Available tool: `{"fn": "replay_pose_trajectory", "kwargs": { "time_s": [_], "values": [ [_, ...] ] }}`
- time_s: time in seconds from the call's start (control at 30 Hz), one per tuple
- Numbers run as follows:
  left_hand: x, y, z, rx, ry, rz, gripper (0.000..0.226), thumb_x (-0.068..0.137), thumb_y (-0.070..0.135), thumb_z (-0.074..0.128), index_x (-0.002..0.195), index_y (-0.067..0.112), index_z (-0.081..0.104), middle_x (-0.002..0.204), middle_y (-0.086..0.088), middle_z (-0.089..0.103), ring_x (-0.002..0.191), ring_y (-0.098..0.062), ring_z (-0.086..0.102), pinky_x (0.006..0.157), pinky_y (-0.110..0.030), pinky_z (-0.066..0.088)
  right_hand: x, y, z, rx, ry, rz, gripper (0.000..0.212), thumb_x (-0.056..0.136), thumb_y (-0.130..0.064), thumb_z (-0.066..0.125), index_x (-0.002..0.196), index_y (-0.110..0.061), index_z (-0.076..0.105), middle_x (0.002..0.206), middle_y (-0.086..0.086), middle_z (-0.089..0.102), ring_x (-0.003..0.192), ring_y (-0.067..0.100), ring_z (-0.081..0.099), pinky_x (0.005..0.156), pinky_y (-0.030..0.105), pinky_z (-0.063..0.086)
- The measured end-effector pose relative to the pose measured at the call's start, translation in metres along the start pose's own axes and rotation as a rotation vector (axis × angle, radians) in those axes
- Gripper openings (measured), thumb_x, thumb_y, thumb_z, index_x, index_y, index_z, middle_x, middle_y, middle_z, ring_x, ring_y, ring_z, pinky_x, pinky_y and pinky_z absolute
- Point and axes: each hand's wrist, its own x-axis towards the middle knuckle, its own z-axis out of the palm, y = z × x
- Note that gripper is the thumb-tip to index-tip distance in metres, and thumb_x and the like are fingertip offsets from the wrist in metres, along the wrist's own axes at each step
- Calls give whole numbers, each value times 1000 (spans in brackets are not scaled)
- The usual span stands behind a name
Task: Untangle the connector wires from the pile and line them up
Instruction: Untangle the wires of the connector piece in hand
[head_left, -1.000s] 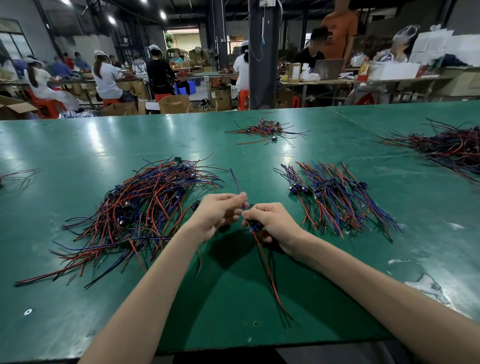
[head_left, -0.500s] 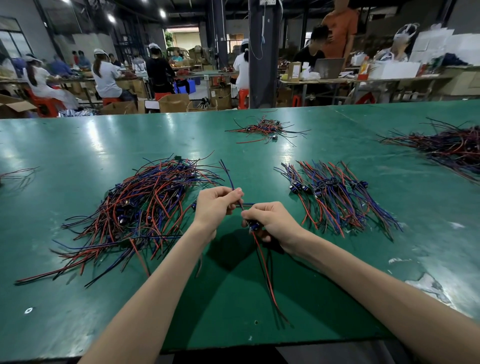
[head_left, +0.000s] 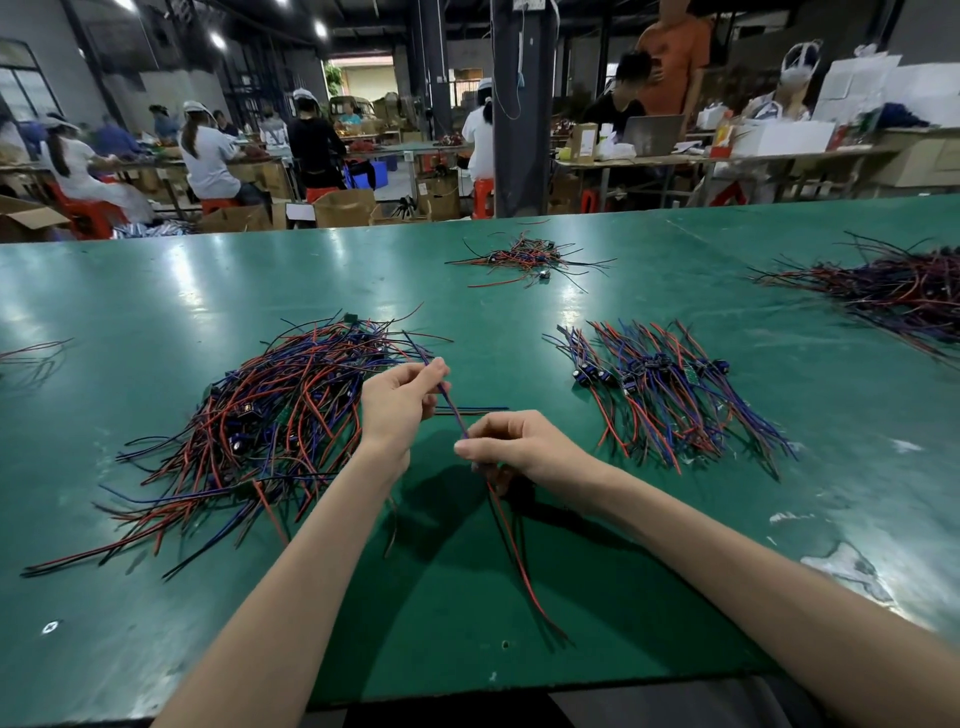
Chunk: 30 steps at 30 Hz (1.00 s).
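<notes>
A tangled pile (head_left: 270, 421) of red, blue and black connector wires lies on the green table (head_left: 156, 291), left of centre. To the right lies a lined-up bundle (head_left: 660, 395) of the same wires, connectors side by side. My left hand (head_left: 397, 402) pinches the upper blue end of one connector wire (head_left: 452, 410) above the table. My right hand (head_left: 511, 447) grips the same wire lower down, around its connector. Its red and black tails (head_left: 511, 545) hang toward me over the table.
A small wire heap (head_left: 524, 260) lies at the far middle, a large dark heap (head_left: 883, 291) at the far right, a few strands (head_left: 31, 351) at the left edge. Worn white patches (head_left: 841, 566) mark the near right. People work at benches behind the table.
My left hand has slid up and away from my right hand along the wire, stretching its blue end taut. My right hand has stayed almost in place.
</notes>
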Motion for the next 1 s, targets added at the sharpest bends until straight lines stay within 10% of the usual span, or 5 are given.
{"fn": "replay_pose_trajectory", "kwargs": {
  "time_s": [0.17,0.37,0.6,0.83,1.0],
  "values": [
    [10,-4,-10,253,89,124,32,101,23,44,95,7,70,87,-5,72,74,-8,63,68,-15,49,8,-9,-15,-6,220,-71,22,90,0,59,109,10,60,68,6,56,44,6,49,48,16,46],
    [12,-15,-22,1392,-69,217,29,95,19,50,122,20,61,124,-6,58,119,-28,42,99,-43,33,13,-9,-65,-480,774,-268,22,88,-17,66,102,-5,56,84,6,64,70,16,56,63,17,40],
    [7,-12,-26,1417,6,300,29,92,5,53,120,8,60,129,-11,50,119,-28,39,98,-35,35,16,-5,-102,-867,926,-291,17,92,-18,58,93,-1,62,89,17,67,82,31,57,74,33,37],
    [5,-9,-24,1457,-8,272,22,92,2,50,106,12,63,114,-9,58,110,-29,45,92,-39,35,9,9,-124,-1211,784,199,31,97,-31,50,107,-1,51,104,22,64,105,36,56,69,36,36],
    [3,-8,-21,1258,18,357,21,89,-2,54,102,11,64,106,-8,59,105,-27,49,89,-39,38,8,9,-120,-1319,732,338,45,95,-39,52,121,-2,46,125,21,53,120,37,44,93,44,39]
  ]
}}
